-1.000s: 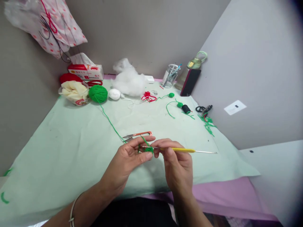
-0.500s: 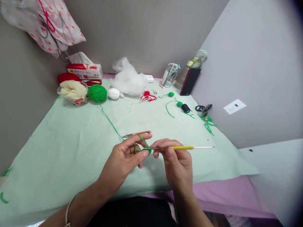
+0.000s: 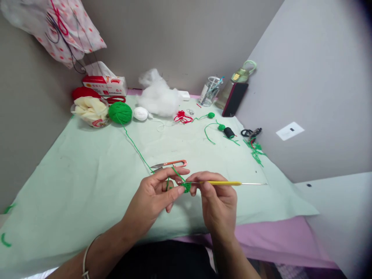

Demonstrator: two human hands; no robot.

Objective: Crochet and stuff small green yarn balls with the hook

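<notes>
Between thumb and fingers, my left hand (image 3: 155, 197) pinches a small green crochet piece (image 3: 186, 187). Green yarn runs over its raised index finger and back to the green yarn ball (image 3: 120, 112) at the far left. My right hand (image 3: 219, 199) grips a crochet hook (image 3: 223, 183) by its yellow handle. The hook's left metal tip meets the green piece; its other metal end points right. Just beyond my left fingers lie orange-handled thread snips (image 3: 170, 164) on the pale green cloth (image 3: 95, 186). My fingers partly hide the crochet piece.
Along the back stand a tissue box (image 3: 104, 85), a white stuffing heap (image 3: 159, 95), a glass jar (image 3: 210, 92), a bottle (image 3: 240, 75) and a phone (image 3: 235, 100). Small green balls, a black thread spool (image 3: 229, 133) and green yarn scraps (image 3: 256, 153) lie at the right.
More of the green crochet piece shows beside my left thumb, and the hook has shifted slightly right with my right hand. The whole view has moved a little.
</notes>
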